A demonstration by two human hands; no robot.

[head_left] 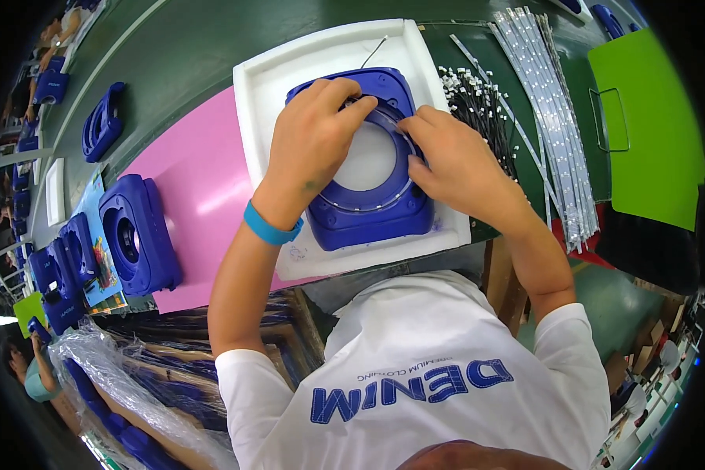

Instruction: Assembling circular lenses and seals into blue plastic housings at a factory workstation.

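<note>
A blue plastic housing (374, 226) with a large round opening lies in a white foam tray (258, 86). A thin clear LED strip (366, 209) curves around the inner wall of its ring. My left hand (315, 137) reaches over the upper left of the ring, thumb and forefinger closed on the strip at the top. On the ring's right side, my right hand (453, 160) pinches the strip; its fingertips partly cover it. A thin wire (374, 52) sticks up from the housing's far edge.
A pink sheet (204, 196) lies left of the tray, with more blue housings (137, 235) beyond it. To the right are black wires with white connectors (478, 110), a bundle of LED strips (552, 117) and a green bin (650, 117). Plastic-wrapped parts (133, 384) stand below left.
</note>
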